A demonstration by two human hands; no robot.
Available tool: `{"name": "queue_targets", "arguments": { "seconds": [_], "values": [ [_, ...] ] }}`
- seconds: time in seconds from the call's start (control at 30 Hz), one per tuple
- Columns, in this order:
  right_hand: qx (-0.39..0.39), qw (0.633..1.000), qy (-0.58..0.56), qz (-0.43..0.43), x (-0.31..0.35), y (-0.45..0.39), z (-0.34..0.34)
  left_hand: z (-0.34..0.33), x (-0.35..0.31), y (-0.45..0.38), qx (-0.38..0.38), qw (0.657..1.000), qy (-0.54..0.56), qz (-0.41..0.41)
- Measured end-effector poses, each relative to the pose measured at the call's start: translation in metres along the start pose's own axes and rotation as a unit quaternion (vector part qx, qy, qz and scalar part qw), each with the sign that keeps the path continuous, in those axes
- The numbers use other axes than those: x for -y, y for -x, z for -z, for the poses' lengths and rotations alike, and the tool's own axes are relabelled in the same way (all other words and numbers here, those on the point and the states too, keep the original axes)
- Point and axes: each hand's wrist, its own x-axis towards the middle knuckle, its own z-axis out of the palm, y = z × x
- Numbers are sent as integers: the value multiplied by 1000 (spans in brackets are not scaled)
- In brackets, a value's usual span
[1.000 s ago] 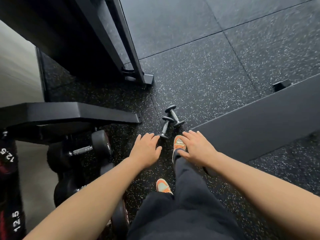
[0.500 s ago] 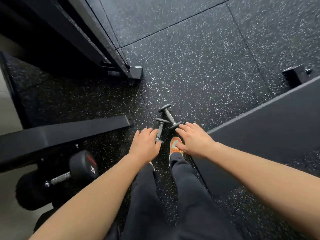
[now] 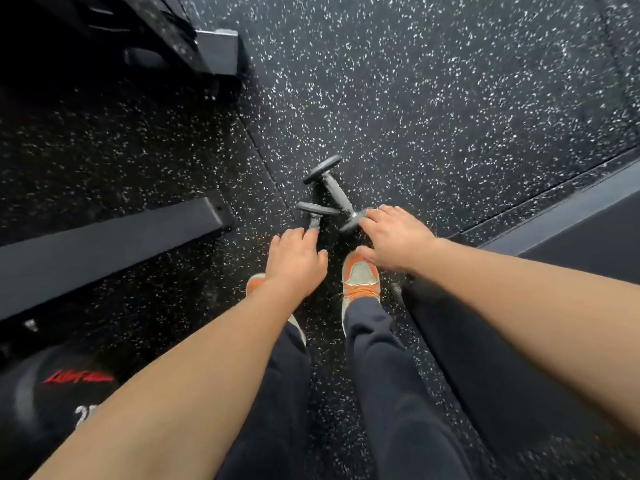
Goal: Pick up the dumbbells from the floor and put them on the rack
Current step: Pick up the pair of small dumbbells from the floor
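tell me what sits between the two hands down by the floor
In the head view, between the left hand and the right hand lie speckled floor and the toe of an orange shoe.

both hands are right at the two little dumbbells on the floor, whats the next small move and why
Probably lower each hand a little further and close it round a handle. Both small dumbbells, left and right, lie on the floor, ungrasped. The left hand and right hand are open, fingertips at the near ends, nothing lifted yet.

Single head view, looking steeply down from above the speckled floor point(image 3: 433, 98), close over both forearms; rack foot point(image 3: 218, 51) upper left.
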Motion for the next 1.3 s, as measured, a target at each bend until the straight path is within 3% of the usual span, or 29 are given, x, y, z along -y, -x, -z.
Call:
{"name": "queue_targets", "arguments": {
  "seconds": [0.13,0.53,0.8,0.93,1.07,1.3],
  "values": [
    [13,1000,24,10,-16,-61,-36,-53,17,-47,25,999,7,38],
    [30,1000,6,4,-39,-181,-99,-162,45,-149,33,957,237,161],
    [-43,994,-94,-28,-48,-206,-109,-196,47,-186,49,834,459,301],
    [-41,983,-163,-79,-46,-214,-106,-198,50,-186,3,822,466,326],
    [-37,971,-209,-110,-45,-224,-111,-197,64,-187,-63,751,525,395],
    [-29,886,-418,-199,-36,-252,-124,-206,80,-191,-94,692,581,419]
  ]
}}
